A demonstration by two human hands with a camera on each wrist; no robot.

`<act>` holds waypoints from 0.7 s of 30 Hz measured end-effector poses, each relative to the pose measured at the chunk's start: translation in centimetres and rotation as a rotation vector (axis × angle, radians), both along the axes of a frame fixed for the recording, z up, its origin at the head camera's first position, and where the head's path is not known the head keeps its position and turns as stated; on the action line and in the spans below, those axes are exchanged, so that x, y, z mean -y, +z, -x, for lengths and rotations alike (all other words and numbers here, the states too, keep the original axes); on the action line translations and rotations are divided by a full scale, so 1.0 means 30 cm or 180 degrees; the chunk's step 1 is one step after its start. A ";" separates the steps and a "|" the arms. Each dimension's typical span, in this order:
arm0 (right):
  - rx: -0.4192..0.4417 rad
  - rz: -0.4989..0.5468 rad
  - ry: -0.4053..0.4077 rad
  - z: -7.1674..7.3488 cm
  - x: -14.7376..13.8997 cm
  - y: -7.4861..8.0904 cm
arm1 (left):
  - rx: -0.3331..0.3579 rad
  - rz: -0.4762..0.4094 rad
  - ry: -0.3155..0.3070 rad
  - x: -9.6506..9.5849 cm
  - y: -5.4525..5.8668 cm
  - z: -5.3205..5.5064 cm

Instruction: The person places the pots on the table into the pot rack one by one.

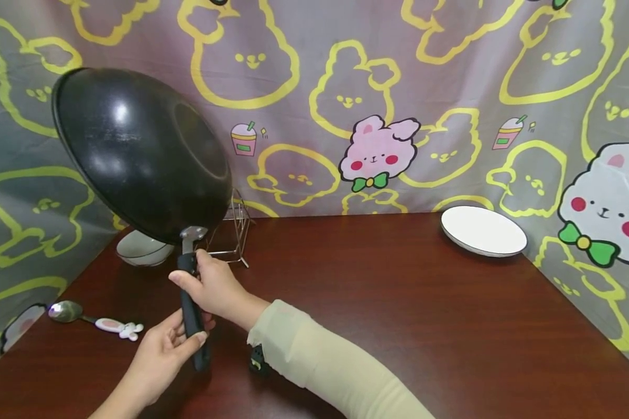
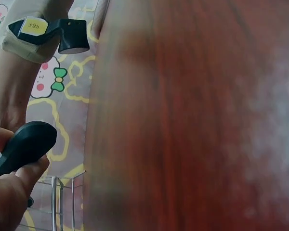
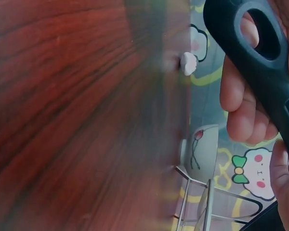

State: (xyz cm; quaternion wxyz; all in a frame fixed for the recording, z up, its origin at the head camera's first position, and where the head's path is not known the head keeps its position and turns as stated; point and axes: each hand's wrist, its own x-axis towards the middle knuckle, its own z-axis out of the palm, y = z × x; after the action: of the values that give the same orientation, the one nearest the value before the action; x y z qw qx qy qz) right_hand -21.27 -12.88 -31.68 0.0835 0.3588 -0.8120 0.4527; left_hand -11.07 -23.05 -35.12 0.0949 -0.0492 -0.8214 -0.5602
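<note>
A black wok [image 1: 141, 145] is held up at the left, tilted on edge, its dark outer side and flat round base facing me; its inside is hidden. My right hand [image 1: 220, 291] grips the black handle [image 1: 191, 314] close to the metal bracket. Lower down, my left hand [image 1: 159, 349] holds the same handle, thumb on the near side and fingers behind. In the right wrist view the handle's end [image 3: 253, 62] shows its hanging hole, with fingers around it. The left wrist view catches the rounded handle end [image 2: 33, 142] between fingers.
Behind the wok stand a wire rack [image 1: 236, 230] and a white bowl [image 1: 144, 249], both partly covered. A spoon [image 1: 96, 320] with a rabbit-shaped handle lies at the left. At the back right sits a white plate [image 1: 483, 231]. Patterned cloth [image 1: 304, 75] hangs around the brown table [image 1: 398, 302].
</note>
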 end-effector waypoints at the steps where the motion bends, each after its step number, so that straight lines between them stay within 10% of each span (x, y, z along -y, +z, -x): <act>1: 0.0035 0.0004 0.0003 0.001 0.004 -0.002 | 0.0003 0.0000 -0.0006 0.005 -0.002 0.002; 21: 0.0425 -0.0014 -0.0221 -0.005 0.044 -0.071 | 0.0498 -0.0022 0.0069 0.034 -0.033 -0.003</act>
State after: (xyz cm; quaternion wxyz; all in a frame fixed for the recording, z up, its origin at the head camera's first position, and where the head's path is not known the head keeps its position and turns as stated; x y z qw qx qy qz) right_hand -21.11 -14.22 -33.81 0.0442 0.2996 -0.8287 0.4707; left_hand -10.99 -24.08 -36.11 0.0366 0.0039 -0.8249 -0.5641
